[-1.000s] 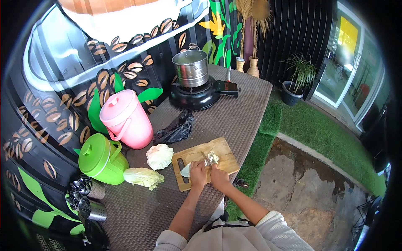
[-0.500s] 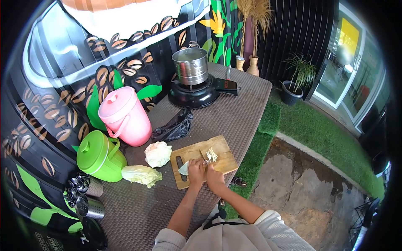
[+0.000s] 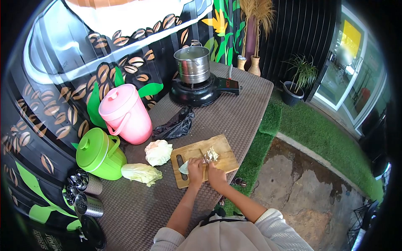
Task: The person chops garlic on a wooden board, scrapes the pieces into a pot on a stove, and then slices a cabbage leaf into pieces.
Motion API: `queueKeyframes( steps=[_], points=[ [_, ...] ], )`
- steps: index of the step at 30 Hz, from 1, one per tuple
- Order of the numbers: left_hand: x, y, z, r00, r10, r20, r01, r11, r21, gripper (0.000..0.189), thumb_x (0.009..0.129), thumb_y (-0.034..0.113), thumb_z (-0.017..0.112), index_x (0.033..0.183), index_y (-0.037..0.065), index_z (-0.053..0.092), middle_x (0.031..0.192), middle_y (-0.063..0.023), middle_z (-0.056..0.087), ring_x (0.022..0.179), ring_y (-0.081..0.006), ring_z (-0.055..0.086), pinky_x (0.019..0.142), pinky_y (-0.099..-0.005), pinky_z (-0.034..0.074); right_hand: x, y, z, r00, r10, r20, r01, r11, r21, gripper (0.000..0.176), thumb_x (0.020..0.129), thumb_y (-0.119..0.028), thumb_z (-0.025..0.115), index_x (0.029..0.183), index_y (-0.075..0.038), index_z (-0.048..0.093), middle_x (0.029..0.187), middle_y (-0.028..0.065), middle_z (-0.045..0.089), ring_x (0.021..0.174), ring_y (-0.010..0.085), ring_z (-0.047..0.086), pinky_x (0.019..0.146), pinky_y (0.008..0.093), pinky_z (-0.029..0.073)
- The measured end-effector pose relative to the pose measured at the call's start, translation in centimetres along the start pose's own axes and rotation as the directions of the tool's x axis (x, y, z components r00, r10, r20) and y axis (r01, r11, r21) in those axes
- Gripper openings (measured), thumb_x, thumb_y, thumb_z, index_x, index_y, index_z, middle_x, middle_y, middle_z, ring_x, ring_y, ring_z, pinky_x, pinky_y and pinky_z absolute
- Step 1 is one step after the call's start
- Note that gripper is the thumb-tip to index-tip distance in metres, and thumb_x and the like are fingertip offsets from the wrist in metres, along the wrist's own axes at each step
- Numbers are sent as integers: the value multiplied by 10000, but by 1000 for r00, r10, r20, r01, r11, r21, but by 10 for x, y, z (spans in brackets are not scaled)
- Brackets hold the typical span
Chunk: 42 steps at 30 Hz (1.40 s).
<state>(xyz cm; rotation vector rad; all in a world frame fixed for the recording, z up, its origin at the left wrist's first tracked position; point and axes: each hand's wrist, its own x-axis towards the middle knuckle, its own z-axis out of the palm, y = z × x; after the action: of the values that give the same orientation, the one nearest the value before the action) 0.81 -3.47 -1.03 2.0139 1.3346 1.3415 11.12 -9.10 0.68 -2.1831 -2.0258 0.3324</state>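
My left hand [image 3: 195, 169] is closed over a pale piece of cabbage [image 3: 183, 168] on the wooden cutting board [image 3: 188, 151], with part of the piece showing at its left. Close beside it, my right hand [image 3: 216, 174] grips a knife [image 3: 203, 155] whose blade points away from me. The handle is hidden inside my fingers. A small heap of shredded cabbage [image 3: 212, 154] lies on the board, just beyond the blade. Left of the board sit a round cabbage [image 3: 158, 152] and a longer Chinese cabbage [image 3: 141, 174].
Farther back, a steel pot [image 3: 192, 65] stands on a black gas stove [image 3: 195, 93]. A black plastic bag [image 3: 176, 124], a pink lidded bucket [image 3: 127, 115], a green one [image 3: 100, 154] and cutlery holders [image 3: 89, 205] line the left side. The table edge [image 3: 254, 140] runs along the right.
My right hand and the knife have shifted slightly, and more of the blade shows. My left hand stays on the cabbage piece. The whole view has moved a little.
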Motion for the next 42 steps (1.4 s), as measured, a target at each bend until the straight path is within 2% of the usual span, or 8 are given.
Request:
queueKeyframes(
  steps=[4,12,21,28,32,37,40,42],
  points=[
    [-2,-1,3,998,-53,18,53,999,5,145,816,-4,580,892,-52,693,913,-180,666,899,-336,579,809,-405,469,0,6,-31,994,-99,35,99,995,-7,288,870,-127,530,1094,36,448,829,176,682,662,289,700,557,373,566],
    [-2,-1,1,999,11,31,-13,999,39,168,818,3,583,933,-39,699,932,-178,679,901,-339,590,826,-408,470,-20,-14,12,985,20,-173,-26,999,-33,227,900,-140,499,1056,23,476,824,172,679,607,283,691,513,356,563],
    [-13,1,0,992,87,89,-99,986,137,213,867,7,517,979,-69,682,1029,-208,665,1010,-353,595,1066,-452,351,-7,2,-42,997,-28,76,24,998,50,225,886,-144,514,1020,28,464,825,200,676,789,332,697,670,410,565],
    [-6,-5,-5,987,65,145,-74,995,60,245,800,-55,507,970,-67,683,998,-195,677,1031,-344,602,1092,-475,328,-23,-7,6,995,75,-59,-76,997,-13,226,891,-154,508,1022,23,455,772,194,679,706,332,696,599,402,567],
    [-4,-3,-5,984,96,148,-105,993,52,236,798,-41,525,969,-55,687,996,-186,680,997,-341,608,1072,-470,351,-6,-1,-15,998,22,-64,-18,998,64,223,873,-141,526,1012,16,453,732,187,671,673,333,693,597,420,560],
    [-6,7,1,991,-60,121,61,998,-6,211,820,-24,540,960,-36,697,983,-179,686,945,-334,604,923,-406,457,-9,9,-24,995,-68,-68,69,997,19,193,881,-144,513,1000,-1,460,724,160,679,658,305,698,553,402,562],
    [-7,4,0,992,-7,122,3,999,34,201,835,-21,533,952,-44,695,974,-175,688,963,-331,602,878,-387,475,-16,6,1,999,13,-45,-13,1000,-2,190,881,-136,507,1003,1,458,709,154,678,655,307,699,548,406,562],
    [-8,4,-2,992,-5,130,0,999,38,198,837,-14,535,951,-43,694,973,-176,687,962,-338,602,895,-394,470,-20,1,14,983,57,-175,-61,998,-16,190,879,-131,504,1005,5,458,687,144,675,641,306,697,542,406,562]
  ],
)
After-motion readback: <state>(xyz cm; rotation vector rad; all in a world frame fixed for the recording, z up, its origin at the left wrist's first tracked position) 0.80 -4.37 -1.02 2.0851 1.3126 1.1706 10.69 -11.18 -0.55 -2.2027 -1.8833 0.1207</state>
